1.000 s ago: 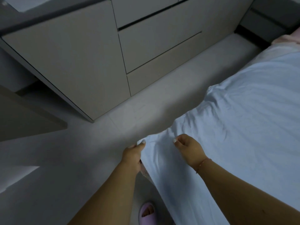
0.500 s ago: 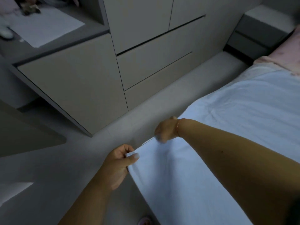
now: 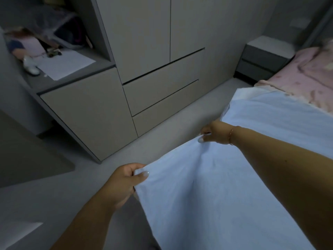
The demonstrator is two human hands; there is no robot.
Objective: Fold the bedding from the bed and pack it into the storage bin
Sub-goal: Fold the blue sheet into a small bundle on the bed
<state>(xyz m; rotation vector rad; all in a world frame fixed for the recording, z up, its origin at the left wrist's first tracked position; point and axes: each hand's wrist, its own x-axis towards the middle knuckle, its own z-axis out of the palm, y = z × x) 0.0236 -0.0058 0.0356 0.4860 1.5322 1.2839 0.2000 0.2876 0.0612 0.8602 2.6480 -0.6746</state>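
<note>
A light blue sheet (image 3: 234, 186) covers the bed on the right and hangs over its near edge. My left hand (image 3: 124, 183) grips the sheet's near corner, lifted off the bed. Farther along the same edge, my right hand (image 3: 213, 131) pinches the sheet between thumb and fingers, and the cloth stretches taut between both hands. Pink bedding (image 3: 306, 76) lies at the head of the bed. No storage bin is in view.
A beige wardrobe with drawers (image 3: 162, 91) runs along the far side of a narrow grey floor strip (image 3: 171, 138). A grey nightstand (image 3: 264, 60) stands beside the bed head. A desk (image 3: 72, 73) at left holds paper and a doll.
My right hand slid farther along the sheet's edge and both hands lifted it, pulling the cloth taut. The view tilted up, showing more of the room.
</note>
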